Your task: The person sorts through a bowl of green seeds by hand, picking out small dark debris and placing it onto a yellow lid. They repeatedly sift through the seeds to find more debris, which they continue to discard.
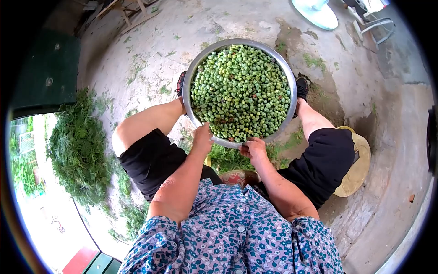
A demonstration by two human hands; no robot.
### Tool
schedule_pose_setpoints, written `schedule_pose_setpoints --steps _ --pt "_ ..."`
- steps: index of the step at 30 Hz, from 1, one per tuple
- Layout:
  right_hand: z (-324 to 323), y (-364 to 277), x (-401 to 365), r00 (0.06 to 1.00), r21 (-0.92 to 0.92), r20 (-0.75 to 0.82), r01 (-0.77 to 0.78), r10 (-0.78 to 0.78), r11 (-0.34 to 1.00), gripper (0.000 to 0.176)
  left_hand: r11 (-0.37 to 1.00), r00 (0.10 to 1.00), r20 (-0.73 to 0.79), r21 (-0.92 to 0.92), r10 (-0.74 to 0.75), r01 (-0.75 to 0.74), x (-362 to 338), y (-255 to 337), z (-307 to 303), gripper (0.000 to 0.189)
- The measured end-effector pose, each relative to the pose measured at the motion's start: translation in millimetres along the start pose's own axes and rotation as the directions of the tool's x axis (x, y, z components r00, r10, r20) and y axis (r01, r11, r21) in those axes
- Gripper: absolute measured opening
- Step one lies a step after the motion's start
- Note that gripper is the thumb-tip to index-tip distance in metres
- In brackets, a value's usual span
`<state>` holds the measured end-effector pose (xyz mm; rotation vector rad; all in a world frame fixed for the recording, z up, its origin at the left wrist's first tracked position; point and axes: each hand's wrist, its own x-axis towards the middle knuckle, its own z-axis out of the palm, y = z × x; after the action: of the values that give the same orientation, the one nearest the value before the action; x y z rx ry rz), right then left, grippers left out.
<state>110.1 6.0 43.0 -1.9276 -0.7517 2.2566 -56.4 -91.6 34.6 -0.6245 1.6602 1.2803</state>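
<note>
A wide metal basin rests between my feet, heaped with small green cypress cones, a few of them brownish. My left hand is at the basin's near rim, its fingers closed over the edge. A little to its right, my right hand is also closed at the near rim, thumb and fingers pressed together there. Whether a cone is between the fingers of either hand is too small to tell.
Cut evergreen branches are piled at left, with loose sprigs on the concrete floor. A round yellowish object lies beside my right knee. A pale round base and a metal-framed chair stand at the far right.
</note>
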Motion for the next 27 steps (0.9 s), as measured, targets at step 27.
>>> schedule_pose_setpoints --steps 27 --pt "49.2 0.7 26.8 0.993 0.398 0.087 -0.103 0.074 0.911 0.068 0.987 0.987 0.040 0.050 0.154 -0.156 -8.0 -11.7 53.2 0.059"
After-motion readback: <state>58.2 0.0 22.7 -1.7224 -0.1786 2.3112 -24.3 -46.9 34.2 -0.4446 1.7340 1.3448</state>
